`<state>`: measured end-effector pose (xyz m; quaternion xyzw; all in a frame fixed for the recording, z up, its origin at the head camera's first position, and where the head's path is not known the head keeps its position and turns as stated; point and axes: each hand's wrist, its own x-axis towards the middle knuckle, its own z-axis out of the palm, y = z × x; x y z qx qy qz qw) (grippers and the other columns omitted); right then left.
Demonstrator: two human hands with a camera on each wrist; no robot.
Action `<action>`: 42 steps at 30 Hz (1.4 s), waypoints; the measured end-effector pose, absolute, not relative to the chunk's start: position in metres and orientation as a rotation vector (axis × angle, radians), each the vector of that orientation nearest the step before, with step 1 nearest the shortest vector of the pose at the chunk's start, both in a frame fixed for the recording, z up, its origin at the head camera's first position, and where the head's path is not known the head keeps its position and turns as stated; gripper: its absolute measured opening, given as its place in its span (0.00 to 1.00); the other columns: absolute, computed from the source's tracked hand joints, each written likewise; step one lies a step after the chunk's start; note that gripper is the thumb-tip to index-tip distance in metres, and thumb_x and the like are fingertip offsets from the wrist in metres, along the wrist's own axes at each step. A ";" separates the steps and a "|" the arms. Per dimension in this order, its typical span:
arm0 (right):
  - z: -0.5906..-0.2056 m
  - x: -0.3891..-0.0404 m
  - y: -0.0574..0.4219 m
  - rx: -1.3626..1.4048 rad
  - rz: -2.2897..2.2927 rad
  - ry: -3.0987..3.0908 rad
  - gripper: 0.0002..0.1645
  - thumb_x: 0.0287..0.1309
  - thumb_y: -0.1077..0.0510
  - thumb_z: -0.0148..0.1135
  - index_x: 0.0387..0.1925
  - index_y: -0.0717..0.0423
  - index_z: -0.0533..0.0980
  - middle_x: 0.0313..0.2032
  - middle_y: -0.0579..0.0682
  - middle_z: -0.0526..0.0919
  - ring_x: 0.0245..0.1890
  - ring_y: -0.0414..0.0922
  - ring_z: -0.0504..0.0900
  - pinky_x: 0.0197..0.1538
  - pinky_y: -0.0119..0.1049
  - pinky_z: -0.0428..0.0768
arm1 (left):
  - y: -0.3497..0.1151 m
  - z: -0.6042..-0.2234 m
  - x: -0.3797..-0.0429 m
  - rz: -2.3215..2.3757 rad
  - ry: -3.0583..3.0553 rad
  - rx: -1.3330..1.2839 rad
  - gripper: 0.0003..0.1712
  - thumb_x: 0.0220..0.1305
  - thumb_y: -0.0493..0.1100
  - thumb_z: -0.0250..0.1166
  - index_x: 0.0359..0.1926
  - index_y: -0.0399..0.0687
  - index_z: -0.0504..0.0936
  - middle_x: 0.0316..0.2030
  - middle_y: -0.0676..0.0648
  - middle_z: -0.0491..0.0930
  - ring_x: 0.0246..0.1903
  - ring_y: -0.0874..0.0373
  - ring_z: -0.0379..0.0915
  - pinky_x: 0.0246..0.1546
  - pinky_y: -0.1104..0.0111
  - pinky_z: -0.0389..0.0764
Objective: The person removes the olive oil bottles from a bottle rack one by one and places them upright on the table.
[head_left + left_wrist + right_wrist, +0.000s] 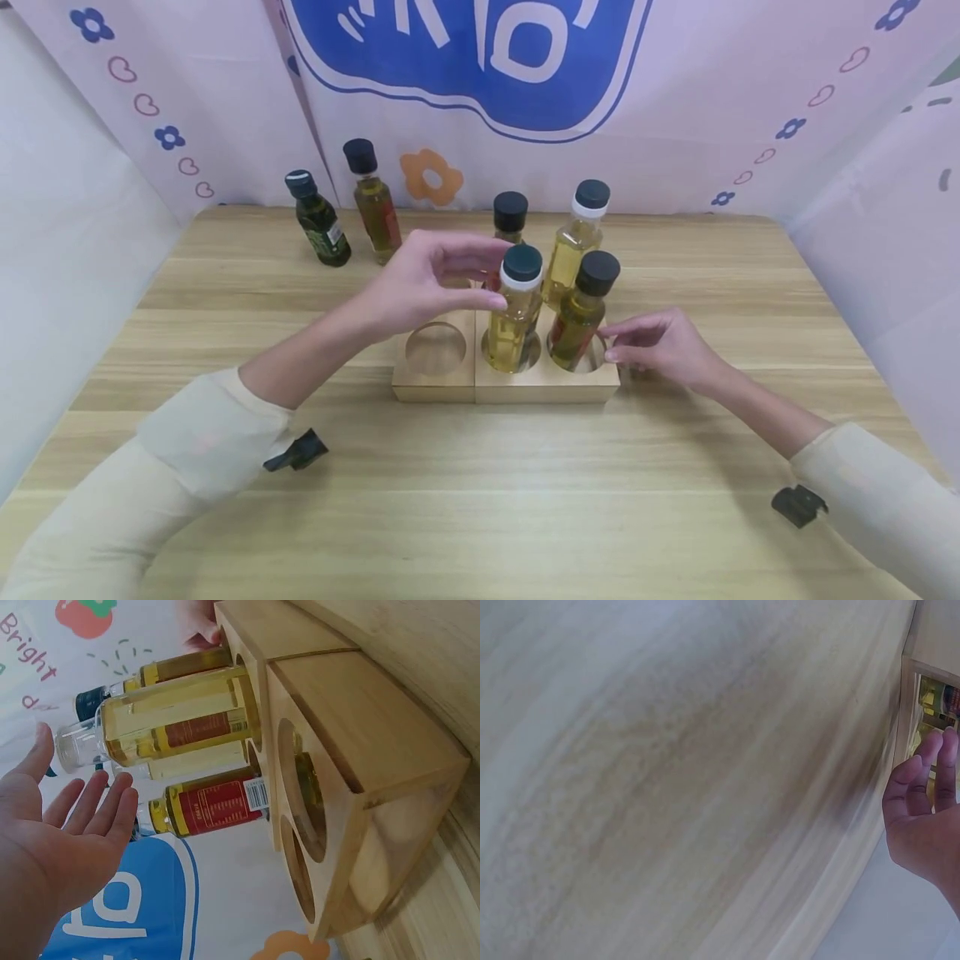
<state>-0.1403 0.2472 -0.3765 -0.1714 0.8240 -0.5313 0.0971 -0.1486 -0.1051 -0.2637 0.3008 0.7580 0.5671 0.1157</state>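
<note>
In the head view my left hand reaches in beside the neck of a tall clear oil bottle with a dark green cap. Its fingers are spread and extended, and the left wrist view shows them not wrapped round the glass. That bottle stands in a hole of a light wooden bottle rack. A black-capped oil bottle stands in the front right hole. Behind are a yellow oil bottle and a black-capped, red-labelled bottle. My right hand is at the rack's right end, fingers bent loosely against it.
A small dark green bottle and a tall black-capped bottle stand at the back left of the wooden table. The rack's front left hole holds no bottle. A printed cloth hangs behind the table.
</note>
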 end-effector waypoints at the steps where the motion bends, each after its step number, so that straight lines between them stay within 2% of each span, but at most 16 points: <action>1: -0.376 -0.140 0.247 -0.504 -1.573 2.440 0.19 0.53 0.70 0.77 0.48 0.70 0.84 0.30 0.48 0.90 0.21 0.43 0.81 0.22 0.33 0.81 | -0.104 -0.264 -0.149 1.655 2.225 0.882 0.32 0.62 0.31 0.75 0.67 0.38 0.78 0.59 0.43 0.84 0.57 0.53 0.82 0.63 0.59 0.81; 11: -0.377 -0.141 0.245 -0.532 -1.608 2.424 0.19 0.53 0.72 0.76 0.47 0.73 0.84 0.29 0.49 0.90 0.20 0.42 0.80 0.22 0.31 0.80 | -0.098 -0.262 -0.150 1.675 2.216 0.858 0.31 0.61 0.32 0.76 0.65 0.39 0.80 0.55 0.45 0.87 0.54 0.53 0.83 0.53 0.59 0.87; 17: -0.376 -0.141 0.245 -0.528 -1.586 2.441 0.19 0.53 0.71 0.76 0.47 0.72 0.84 0.29 0.49 0.90 0.21 0.42 0.81 0.22 0.30 0.81 | -0.097 -0.259 -0.151 1.667 2.224 0.838 0.31 0.61 0.31 0.75 0.66 0.39 0.80 0.54 0.44 0.87 0.53 0.53 0.84 0.54 0.59 0.87; 21: -0.375 -0.141 0.245 -0.524 -1.583 2.441 0.19 0.53 0.72 0.76 0.47 0.72 0.84 0.29 0.49 0.90 0.20 0.42 0.81 0.22 0.31 0.81 | -0.095 -0.257 -0.151 1.651 2.230 0.855 0.31 0.61 0.32 0.76 0.65 0.39 0.80 0.52 0.45 0.88 0.49 0.53 0.84 0.59 0.56 0.84; 26: -0.375 -0.141 0.245 -0.513 -1.586 2.433 0.19 0.53 0.72 0.76 0.47 0.73 0.83 0.29 0.48 0.90 0.20 0.42 0.80 0.22 0.31 0.81 | -0.093 -0.256 -0.152 1.654 2.217 0.846 0.31 0.60 0.32 0.76 0.65 0.39 0.80 0.53 0.45 0.88 0.50 0.53 0.85 0.63 0.53 0.81; 42: -0.374 -0.141 0.247 -0.499 -1.561 2.438 0.19 0.53 0.71 0.76 0.48 0.72 0.84 0.31 0.48 0.91 0.25 0.40 0.83 0.25 0.30 0.83 | -0.087 -0.254 -0.152 1.664 2.214 0.904 0.31 0.57 0.29 0.77 0.63 0.36 0.81 0.53 0.43 0.88 0.51 0.53 0.86 0.57 0.56 0.84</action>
